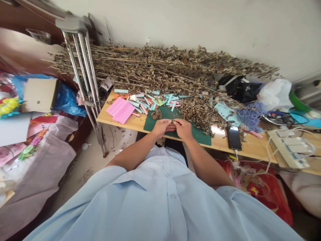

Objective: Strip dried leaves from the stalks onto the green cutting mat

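My left hand (pixel 162 128) and my right hand (pixel 183 129) meet over the near edge of a green cutting mat (pixel 203 137). Both are closed, their fingertips pinched together on a small brownish bit of dried leaf (pixel 173 121); its exact shape is too small to make out. Just beyond my left hand lies a clump of crumbled leaf (pixel 156 114). A larger heap of dry leaves (pixel 198 113) spreads past my right hand. Behind the mat are scattered blue and pink paper rolls (pixel 172 98), with pink paper sheets (pixel 120 109) to the left.
Bundles of dried leafy stalks (pixel 150 67) line the wall. Metal crutches (pixel 86 67) stand at the table's left end. To the right are a phone (pixel 234 137) on a cable, a power strip (pixel 288 147), purple string (pixel 252 115) and a white plastic bag (pixel 273 95).
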`<state>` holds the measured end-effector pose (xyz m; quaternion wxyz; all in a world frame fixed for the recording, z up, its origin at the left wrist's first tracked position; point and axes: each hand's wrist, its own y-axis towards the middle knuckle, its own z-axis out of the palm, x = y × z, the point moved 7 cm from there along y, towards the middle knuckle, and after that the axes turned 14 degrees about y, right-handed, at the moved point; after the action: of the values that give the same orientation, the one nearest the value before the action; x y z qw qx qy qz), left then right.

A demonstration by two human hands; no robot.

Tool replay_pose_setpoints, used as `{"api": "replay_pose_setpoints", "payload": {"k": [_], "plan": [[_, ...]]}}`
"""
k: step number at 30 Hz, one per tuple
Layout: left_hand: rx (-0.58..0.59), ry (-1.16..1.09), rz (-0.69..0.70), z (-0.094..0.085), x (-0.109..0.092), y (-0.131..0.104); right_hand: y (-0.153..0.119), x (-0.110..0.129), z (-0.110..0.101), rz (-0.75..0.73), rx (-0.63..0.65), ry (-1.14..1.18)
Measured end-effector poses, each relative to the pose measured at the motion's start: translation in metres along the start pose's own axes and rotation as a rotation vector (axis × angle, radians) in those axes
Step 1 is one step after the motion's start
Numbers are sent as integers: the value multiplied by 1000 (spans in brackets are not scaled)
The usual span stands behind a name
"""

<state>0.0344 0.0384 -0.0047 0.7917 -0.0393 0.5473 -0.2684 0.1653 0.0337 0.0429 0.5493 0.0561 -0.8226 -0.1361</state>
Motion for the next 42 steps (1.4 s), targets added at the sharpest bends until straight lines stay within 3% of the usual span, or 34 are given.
{"api": "replay_pose_setpoints", "payload": {"k": [5, 11, 16, 26, 36, 42], "plan": [[25, 13, 12, 1, -2, 0, 6, -6, 1, 73, 36, 47], [-9, 17, 14, 2, -4, -1, 6, 14, 3, -114, 174, -79], [-60, -27, 17, 0, -5, 1, 2, 21, 7, -169, 222, -144], [-33, 11, -15, 3, -4, 1, -2, 20, 14, -254, 179, -292], [-66, 51, -1, 4, -7, 0, 8, 22, 12, -210, 228, -241], [-65, 30, -21, 2, -5, 0, 6, 8, 1, -55, 78, -63]]}}
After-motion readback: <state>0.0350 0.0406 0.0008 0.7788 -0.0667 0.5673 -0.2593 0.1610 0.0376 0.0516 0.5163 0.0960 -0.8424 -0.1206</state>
